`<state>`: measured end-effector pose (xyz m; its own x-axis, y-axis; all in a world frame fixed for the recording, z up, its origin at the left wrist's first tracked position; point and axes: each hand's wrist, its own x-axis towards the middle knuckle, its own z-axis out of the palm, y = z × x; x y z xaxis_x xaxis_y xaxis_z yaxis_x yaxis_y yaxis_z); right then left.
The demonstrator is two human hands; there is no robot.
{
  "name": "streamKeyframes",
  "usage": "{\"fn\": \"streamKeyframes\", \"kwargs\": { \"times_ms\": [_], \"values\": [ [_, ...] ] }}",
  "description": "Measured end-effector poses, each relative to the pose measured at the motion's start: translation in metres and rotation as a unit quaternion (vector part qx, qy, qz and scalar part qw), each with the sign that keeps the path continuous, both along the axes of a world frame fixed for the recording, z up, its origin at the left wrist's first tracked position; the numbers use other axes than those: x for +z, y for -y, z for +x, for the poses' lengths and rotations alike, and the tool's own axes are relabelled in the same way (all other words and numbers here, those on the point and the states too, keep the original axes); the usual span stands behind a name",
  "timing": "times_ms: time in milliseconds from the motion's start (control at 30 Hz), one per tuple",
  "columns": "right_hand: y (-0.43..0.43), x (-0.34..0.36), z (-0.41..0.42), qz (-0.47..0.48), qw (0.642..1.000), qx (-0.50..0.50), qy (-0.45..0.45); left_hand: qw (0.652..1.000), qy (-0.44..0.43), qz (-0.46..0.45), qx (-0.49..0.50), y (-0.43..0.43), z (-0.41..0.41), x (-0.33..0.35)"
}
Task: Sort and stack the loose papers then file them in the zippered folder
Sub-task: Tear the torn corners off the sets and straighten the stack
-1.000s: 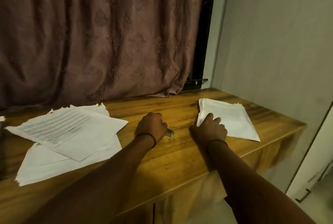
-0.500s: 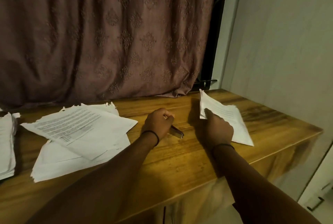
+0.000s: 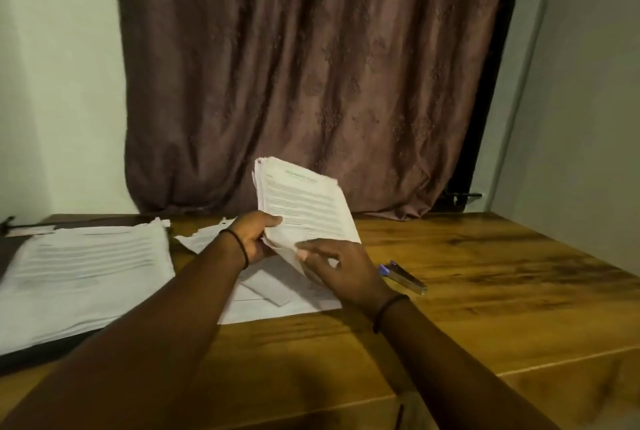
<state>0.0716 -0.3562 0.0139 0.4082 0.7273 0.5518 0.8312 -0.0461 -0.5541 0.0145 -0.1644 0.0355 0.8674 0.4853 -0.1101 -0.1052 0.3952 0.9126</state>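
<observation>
Gripping a sheaf of papers (image 3: pixel 304 208) in both hands, left hand (image 3: pixel 254 234) and right hand (image 3: pixel 337 267) tilt it above the desk (image 3: pixel 485 291), probably to square edges before stacking.

My wooden bench (image 3: pixel 485 308) carries a dark folder (image 3: pixel 38 357) at left under a paper stack (image 3: pixel 86 273), loose sheets (image 3: pixel 277 306) mid-bench, and a small stapler (image 3: pixel 403 276) just right of them.

Desk (image 3: pixel 519 308) right of the stapler (image 3: pixel 403 276) offers room; paper piles (image 3: pixel 86 267) crowd the left, curtain (image 3: pixel 311 83) behind.
</observation>
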Motion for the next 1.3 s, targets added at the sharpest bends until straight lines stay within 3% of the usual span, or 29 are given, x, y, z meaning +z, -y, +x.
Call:
{"fn": "streamKeyframes", "kwargs": {
  "times_ms": [167, 267, 333, 500, 633, 733, 833, 933, 1067, 1167, 1300],
  "values": [
    [-0.042, 0.012, 0.01, 0.135, 0.977, -0.139, -0.093, 0.994, 0.107, -0.012, -0.015, -0.024, -0.062, -0.004],
    [-0.056, 0.029, 0.006, 0.211, 0.933, -0.024, -0.292, 0.994, 0.105, 0.034, -0.017, -0.034, -0.088, 0.004],
    [-0.062, 0.043, -0.002, 0.234, 0.896, 0.058, -0.372, 0.99, 0.103, 0.093, 0.005, -0.039, -0.097, 0.014],
    [-0.074, 0.059, -0.017, 0.291, 0.876, 0.08, -0.377, 0.972, 0.126, 0.195, 0.038, -0.042, -0.108, 0.04],
    [-0.073, 0.02, -0.025, 0.243, 0.884, 0.046, -0.396, 0.966, 0.094, 0.231, 0.066, -0.048, -0.107, 0.018],
    [-0.069, 0.013, -0.02, 0.208, 0.906, 0.044, -0.365, 0.965, 0.084, 0.23, 0.089, -0.053, -0.109, 0.024],
    [-0.062, 0.038, -0.004, 0.178, 0.927, 0.057, -0.324, 0.972, 0.111, 0.171, 0.12, -0.057, -0.113, 0.057],
    [-0.057, 0.059, 0.024, 0.077, 0.967, 0.029, -0.24, 0.98, 0.088, 0.123, 0.131, -0.062, -0.11, 0.078],
    [-0.058, 0.067, 0.058, 0.003, 0.987, -0.135, -0.083, 0.992, -0.026, 0.094, 0.085, -0.064, -0.09, 0.051],
    [-0.067, 0.05, 0.06, -0.029, 0.947, -0.301, 0.104, 0.994, -0.054, 0.043, 0.082, -0.055, -0.072, 0.008],
    [-0.099, 0.018, 0.013, 0.013, 0.984, -0.174, 0.03, 0.994, -0.03, -0.051, 0.091, -0.038, -0.055, -0.03]
  ]
}}
